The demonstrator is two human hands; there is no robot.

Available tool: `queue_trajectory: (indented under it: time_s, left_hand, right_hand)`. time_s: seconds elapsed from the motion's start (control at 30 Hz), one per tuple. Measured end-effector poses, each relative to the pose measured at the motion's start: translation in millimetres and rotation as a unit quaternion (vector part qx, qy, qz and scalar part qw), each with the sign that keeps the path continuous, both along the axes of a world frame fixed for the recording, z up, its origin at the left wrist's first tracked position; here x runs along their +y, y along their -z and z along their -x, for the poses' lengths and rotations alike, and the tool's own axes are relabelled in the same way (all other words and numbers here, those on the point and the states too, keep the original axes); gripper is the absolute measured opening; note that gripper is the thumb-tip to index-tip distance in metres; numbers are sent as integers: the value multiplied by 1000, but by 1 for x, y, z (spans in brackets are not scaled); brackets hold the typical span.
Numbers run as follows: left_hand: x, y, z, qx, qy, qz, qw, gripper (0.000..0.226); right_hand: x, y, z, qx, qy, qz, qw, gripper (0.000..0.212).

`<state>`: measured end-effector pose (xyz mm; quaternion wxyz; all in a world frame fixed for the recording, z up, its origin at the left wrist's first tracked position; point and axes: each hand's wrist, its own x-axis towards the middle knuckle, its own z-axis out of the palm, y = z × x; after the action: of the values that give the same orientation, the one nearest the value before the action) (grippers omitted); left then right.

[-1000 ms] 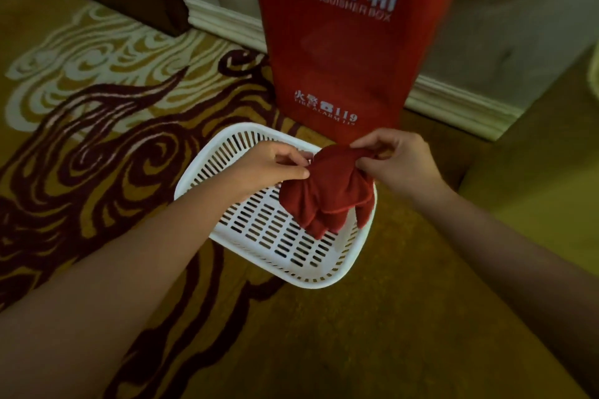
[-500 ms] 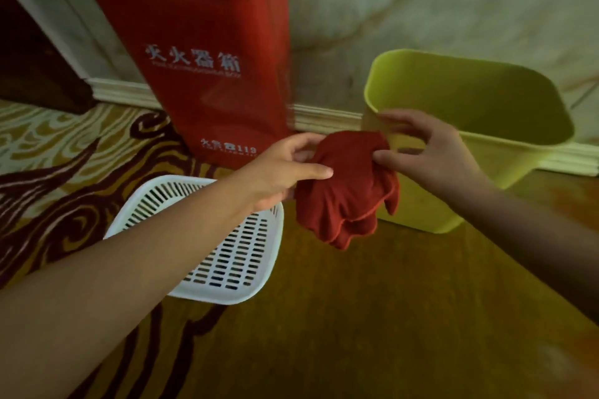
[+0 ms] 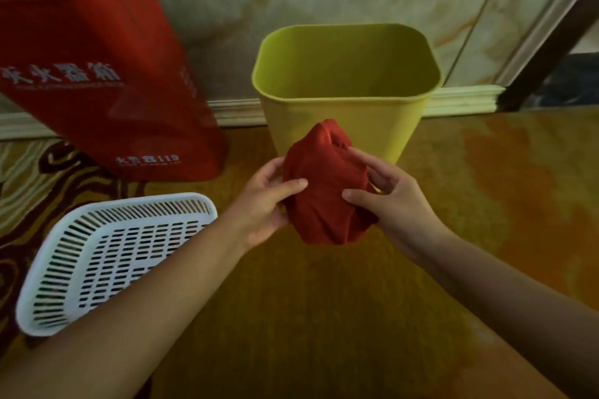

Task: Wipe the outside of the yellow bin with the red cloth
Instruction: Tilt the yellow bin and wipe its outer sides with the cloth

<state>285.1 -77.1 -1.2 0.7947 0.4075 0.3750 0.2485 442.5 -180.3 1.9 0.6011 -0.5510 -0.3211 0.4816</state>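
Both hands, left hand and right hand, clasped around bunched red cloth, yellow bin partly hidden behind.

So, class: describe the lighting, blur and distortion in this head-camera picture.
Head view: dim, warm light; a small glare streak on the red extinguisher box, its lettering blurred; wide-angle lens tilts the box; red cloth and yellow bin fairly sharp.
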Motion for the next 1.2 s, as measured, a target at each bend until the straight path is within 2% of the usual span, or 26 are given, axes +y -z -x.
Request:
queue_trajectory:
  time_s: [0.13, 0.23, 0.3, 0.33, 0.4, 0.43, 0.47, 0.53, 0.6, 0.67, 0.77, 0.93, 1.0, 1.07, 1.2]
  left_hand:
    - [-4, 12, -1, 29, 9, 38, 999, 64]
    - [-6, 17, 2, 48, 43, 67, 996, 62]
    - [-7, 14, 7, 99, 94, 63, 989, 64]
    - [-6, 8, 9, 153, 127, 24, 980, 65]
    - [5, -11, 10, 280, 170, -165, 930, 58]
    - [14, -26, 6, 307, 158, -275, 897, 53]
    - [23, -46, -1, 293, 136, -370, 871, 50]
    - [38, -85, -23, 228, 129, -487, 833, 49]
    - [52, -111, -51, 252, 171, -571, 763, 52]
    - [63, -119, -73, 328, 219, -594, 701, 49]
    - [75, -111, -89, 389, 268, -585, 659, 41]
    - [81, -101, -101, 422, 283, -643, 573, 27]
    - [78, -103, -107, 416, 291, -653, 562, 26]
    - [76, -112, -117, 403, 284, -660, 567, 27]
    - [76, -131, -135, 403, 232, -640, 612, 26]
  right_hand:
    - [-4, 4, -17, 12, -12, 5, 1000, 45]
    - [-5, 7, -26, -7, 14, 20, 1000, 35]
    - [-5, 9, -31, 7, 26, 29, 999, 31]
    - [-6, 10, -34, 16, 28, 34, 999, 30]
    - [-6, 12, -39, 36, 35, 43, 998, 28]
    - [-6, 12, -42, 45, 39, 45, 997, 29]
    - [-6, 12, -45, 57, 42, 48, 996, 29]
    - [-4, 9, -49, 86, 55, 55, 993, 30]
    - [-3, 5, -51, 117, 75, 58, 989, 30]
    - [-1, 1, -51, 142, 87, 51, 985, 28]
    - [0, -5, -51, 167, 102, 41, 980, 29]
    - [1, -9, -49, 172, 140, 45, 974, 34]
    - [0, -10, -48, 169, 153, 45, 973, 33]
    - [-2, -12, -50, 160, 170, 39, 972, 31]
    - [-12, -19, -59, 115, 222, 34, 968, 33]
